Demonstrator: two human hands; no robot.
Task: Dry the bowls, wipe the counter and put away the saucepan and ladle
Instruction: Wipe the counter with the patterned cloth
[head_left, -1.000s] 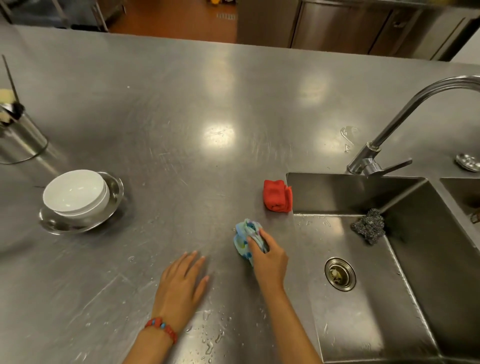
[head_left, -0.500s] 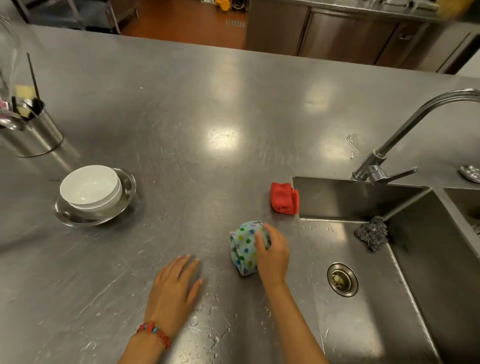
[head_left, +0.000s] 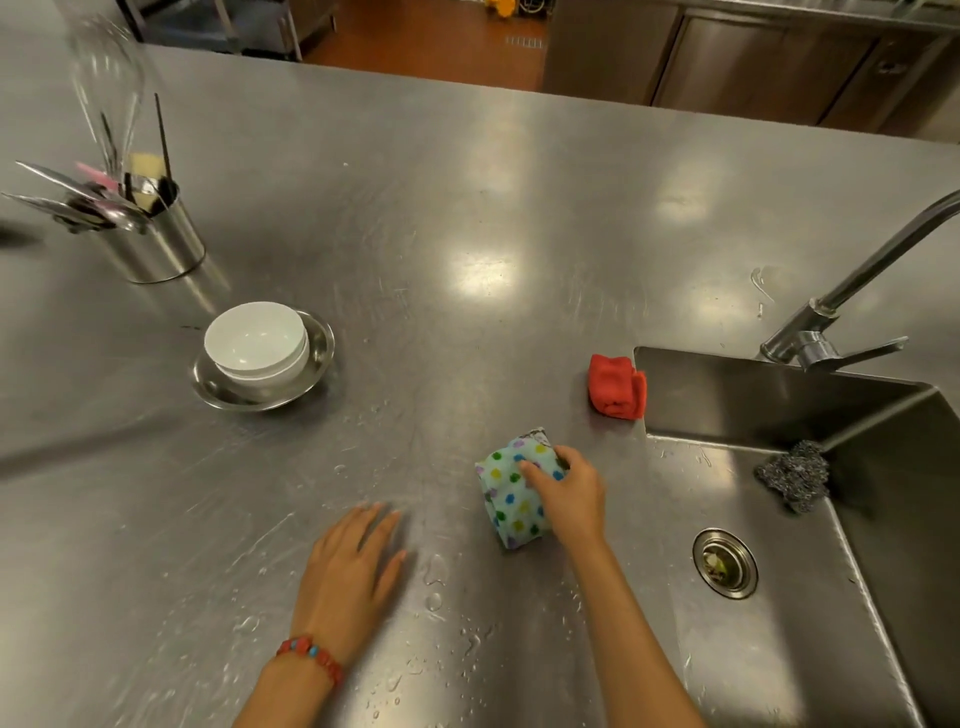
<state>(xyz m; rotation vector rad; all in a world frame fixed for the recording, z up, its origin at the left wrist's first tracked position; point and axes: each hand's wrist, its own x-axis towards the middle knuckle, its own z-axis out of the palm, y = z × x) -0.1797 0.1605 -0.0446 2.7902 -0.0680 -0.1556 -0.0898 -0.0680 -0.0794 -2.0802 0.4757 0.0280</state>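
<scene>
Our scratched stainless-steel counter shows water beads near us, so wiping looks unfinished. Our right hand grips the dotted pale-blue cloth; our left hand lies flat, empty. Stacked white bowls look dry; we see no saucepan or ladle.

- The counter lies bare across its middle and far edge.
- Near the left edge stand a utensil holder and stacked bowls.
- A red cloth sits at the sink's far-left corner; the faucet overhangs the basin.
</scene>
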